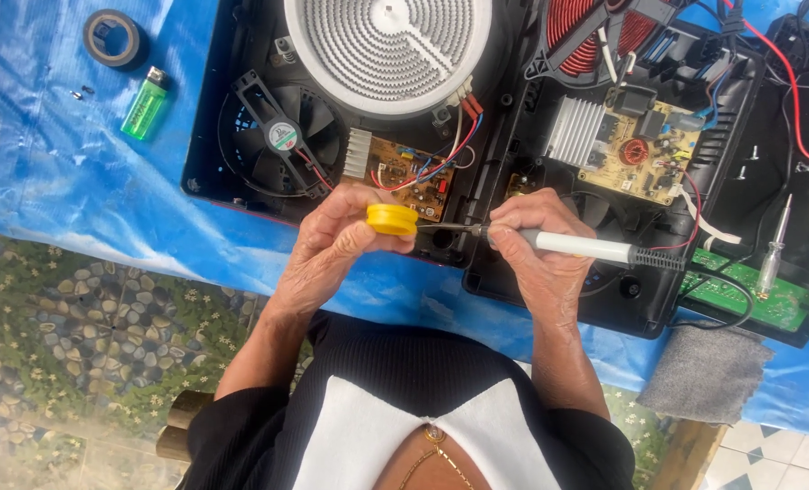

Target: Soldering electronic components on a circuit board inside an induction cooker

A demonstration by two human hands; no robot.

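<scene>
Blue tarp [60, 181] on desk, opened cooktops on it. Left hand [332, 240] fingers clamped on yellow tin [392, 219], held above the tarp. Right hand [536, 240] fingers clamped on soldering iron [568, 243]; axis horizontal, tip pointing left, touching the tin's side.

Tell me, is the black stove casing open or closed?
Open. The black stove casing has no top cover: the white coil heater, the fan and the brown circuit board all lie exposed.

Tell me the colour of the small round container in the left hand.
Yellow: the small round container, pinched in the left hand, shows in the head view.
</scene>
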